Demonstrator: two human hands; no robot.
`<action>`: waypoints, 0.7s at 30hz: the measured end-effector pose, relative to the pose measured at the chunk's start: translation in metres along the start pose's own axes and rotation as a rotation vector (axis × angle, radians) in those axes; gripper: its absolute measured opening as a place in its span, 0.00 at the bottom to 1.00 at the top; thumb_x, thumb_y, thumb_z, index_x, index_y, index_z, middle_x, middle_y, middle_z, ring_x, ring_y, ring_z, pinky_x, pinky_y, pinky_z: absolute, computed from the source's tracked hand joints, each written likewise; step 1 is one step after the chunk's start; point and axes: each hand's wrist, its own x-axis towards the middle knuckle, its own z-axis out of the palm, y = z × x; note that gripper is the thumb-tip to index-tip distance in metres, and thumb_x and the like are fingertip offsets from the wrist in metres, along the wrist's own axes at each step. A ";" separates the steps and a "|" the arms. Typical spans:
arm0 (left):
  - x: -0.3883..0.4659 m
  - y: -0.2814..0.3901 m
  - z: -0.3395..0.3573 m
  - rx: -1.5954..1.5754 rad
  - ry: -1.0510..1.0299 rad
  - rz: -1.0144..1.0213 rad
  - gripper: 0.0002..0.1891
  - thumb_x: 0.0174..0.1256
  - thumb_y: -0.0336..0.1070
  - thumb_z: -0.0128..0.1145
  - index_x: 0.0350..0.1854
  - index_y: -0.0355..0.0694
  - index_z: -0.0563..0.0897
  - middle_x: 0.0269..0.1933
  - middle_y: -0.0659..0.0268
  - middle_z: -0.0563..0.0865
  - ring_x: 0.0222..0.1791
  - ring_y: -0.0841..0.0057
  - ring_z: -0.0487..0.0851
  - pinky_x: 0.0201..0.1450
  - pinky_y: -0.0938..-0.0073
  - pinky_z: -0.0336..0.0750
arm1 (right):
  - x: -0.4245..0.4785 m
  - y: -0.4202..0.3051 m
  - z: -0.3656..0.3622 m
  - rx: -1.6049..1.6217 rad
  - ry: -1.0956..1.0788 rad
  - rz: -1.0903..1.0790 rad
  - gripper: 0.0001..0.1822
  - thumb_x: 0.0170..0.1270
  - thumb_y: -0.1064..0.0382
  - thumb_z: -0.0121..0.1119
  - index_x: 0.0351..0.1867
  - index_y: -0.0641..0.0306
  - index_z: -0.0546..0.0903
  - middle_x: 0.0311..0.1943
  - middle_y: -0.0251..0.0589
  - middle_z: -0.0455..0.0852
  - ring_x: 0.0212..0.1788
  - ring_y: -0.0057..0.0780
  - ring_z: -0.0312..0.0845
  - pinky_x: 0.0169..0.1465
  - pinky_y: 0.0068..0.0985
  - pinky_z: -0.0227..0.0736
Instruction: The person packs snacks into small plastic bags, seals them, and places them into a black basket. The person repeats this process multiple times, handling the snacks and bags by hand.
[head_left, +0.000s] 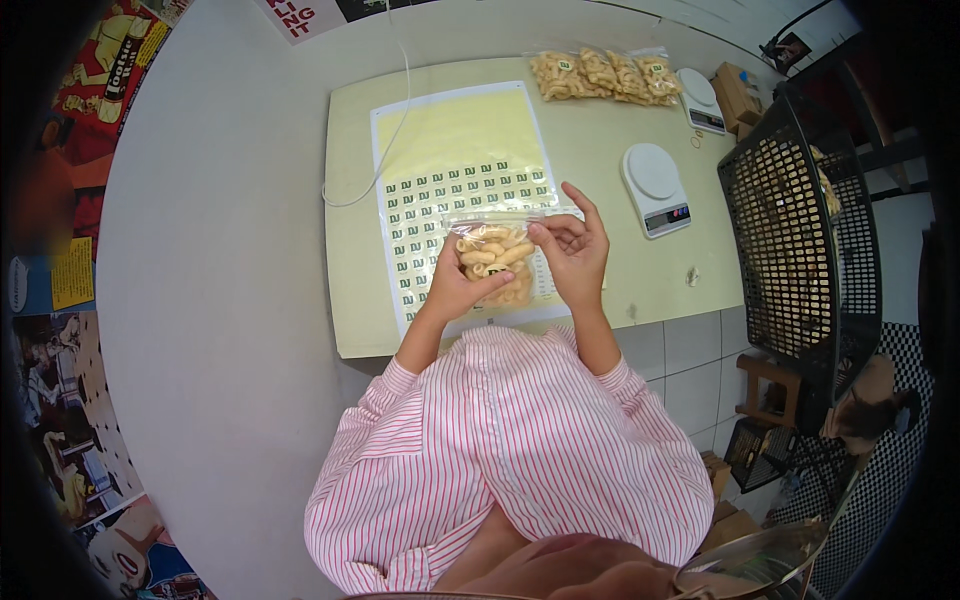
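A clear zip-top plastic bag of tube-shaped snacks (496, 259) is held upright between my hands. My left hand (459, 289) grips its left side, the thumb lying across the front beside a round sticker. At the bag's upper right corner, my right hand (574, 251) pinches the edge near the zip strip between thumb and finger, with the index finger raised. Beneath the bag lies a sheet of printed stickers (461, 135), its upper part bare yellow backing and its lower part covered in rows of round labels.
Several filled snack bags (607, 75) lie at the table's back edge. Two white digital kitchen scales (652, 176) (701, 97) stand to the right. Beyond the table's right edge is a black plastic basket (784, 240) holding more bags. A white cable (390, 142) crosses the sheet.
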 end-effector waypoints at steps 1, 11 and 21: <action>0.001 -0.002 0.000 -0.015 -0.011 -0.010 0.37 0.40 0.27 0.67 0.54 0.34 0.60 0.48 0.60 0.73 0.49 0.75 0.74 0.50 0.75 0.71 | 0.002 0.001 -0.001 0.068 -0.007 0.026 0.30 0.50 0.75 0.59 0.56 0.71 0.61 0.29 0.43 0.81 0.33 0.21 0.78 0.37 0.17 0.73; 0.016 -0.003 0.002 0.137 -0.039 -0.022 0.32 0.43 0.31 0.67 0.50 0.35 0.64 0.45 0.61 0.75 0.46 0.77 0.76 0.47 0.77 0.73 | 0.019 0.014 -0.012 -0.064 -0.088 0.022 0.33 0.51 0.75 0.57 0.59 0.71 0.57 0.33 0.41 0.81 0.33 0.20 0.77 0.39 0.17 0.72; 0.042 -0.010 0.003 0.127 -0.102 -0.060 0.32 0.43 0.31 0.67 0.52 0.35 0.63 0.46 0.62 0.75 0.46 0.76 0.75 0.48 0.77 0.72 | 0.035 0.023 -0.032 0.025 -0.089 0.177 0.29 0.54 0.75 0.55 0.59 0.73 0.59 0.30 0.42 0.82 0.35 0.22 0.77 0.42 0.19 0.73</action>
